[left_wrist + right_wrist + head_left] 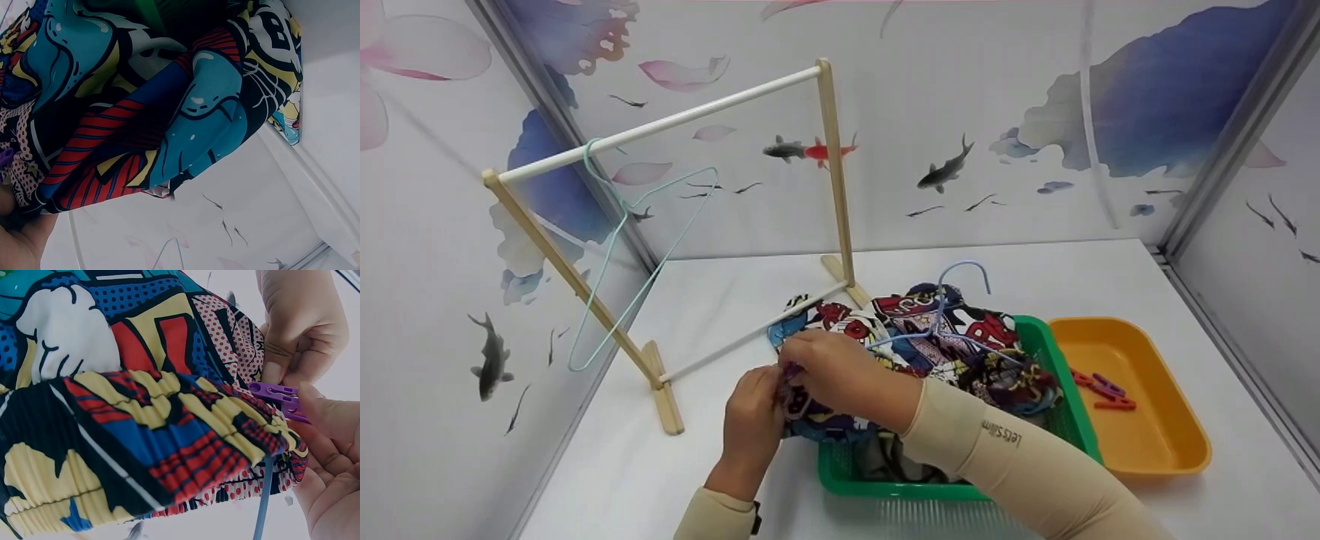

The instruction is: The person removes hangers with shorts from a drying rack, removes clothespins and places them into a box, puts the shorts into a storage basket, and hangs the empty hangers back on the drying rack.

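Observation:
Colourful comic-print shorts [840,322] with an elastic waistband [169,433] lie over the green basket, a blue hanger [939,315] on top of them. At their left end my left hand [754,416] pinches the edge of the cloth. Close beside it, my right hand [840,375] holds a purple clothespin [275,395] at the waistband, thumb on the pin. Part of the hanger [264,495] shows below the waistband in the right wrist view. The left wrist view shows the cloth [214,95] hanging from the left hand [22,242].
Beneath the shorts stands the green basket [907,491], with grey cloth [896,457] inside. An orange tray [1155,390] to its right holds several red and purple clothespins [1110,390]. A drying rack [840,172] stands at back left, a mint-green hanger [607,262] on its bar.

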### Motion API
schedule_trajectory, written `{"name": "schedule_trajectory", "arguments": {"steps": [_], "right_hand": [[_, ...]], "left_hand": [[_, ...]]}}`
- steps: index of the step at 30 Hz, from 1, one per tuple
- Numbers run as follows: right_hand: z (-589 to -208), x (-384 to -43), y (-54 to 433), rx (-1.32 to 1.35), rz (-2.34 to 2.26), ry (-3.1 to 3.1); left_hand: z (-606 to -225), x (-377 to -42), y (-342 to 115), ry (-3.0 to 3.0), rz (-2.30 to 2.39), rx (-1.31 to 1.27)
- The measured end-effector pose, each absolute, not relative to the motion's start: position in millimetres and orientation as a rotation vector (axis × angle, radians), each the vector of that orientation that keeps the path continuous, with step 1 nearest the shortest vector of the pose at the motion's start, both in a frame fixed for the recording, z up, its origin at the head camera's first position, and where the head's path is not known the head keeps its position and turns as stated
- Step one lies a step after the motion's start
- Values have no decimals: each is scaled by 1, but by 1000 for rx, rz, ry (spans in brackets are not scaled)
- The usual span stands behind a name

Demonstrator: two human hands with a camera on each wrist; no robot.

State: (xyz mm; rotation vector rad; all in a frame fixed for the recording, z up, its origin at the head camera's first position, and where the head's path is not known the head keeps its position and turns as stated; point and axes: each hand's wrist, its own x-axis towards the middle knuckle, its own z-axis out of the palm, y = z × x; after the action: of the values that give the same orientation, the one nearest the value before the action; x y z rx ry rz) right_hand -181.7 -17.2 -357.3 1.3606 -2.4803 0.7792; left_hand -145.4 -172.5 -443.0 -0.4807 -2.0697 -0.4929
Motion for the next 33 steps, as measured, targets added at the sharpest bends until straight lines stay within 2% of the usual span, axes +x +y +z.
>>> {"name": "schedule_trajectory", "arguments": {"steps": [33], "right_hand": [[-352,-185,9,1317,992,-2365]], "left_hand": [[-446,-152,-175,-2074,-469,-450]]}}
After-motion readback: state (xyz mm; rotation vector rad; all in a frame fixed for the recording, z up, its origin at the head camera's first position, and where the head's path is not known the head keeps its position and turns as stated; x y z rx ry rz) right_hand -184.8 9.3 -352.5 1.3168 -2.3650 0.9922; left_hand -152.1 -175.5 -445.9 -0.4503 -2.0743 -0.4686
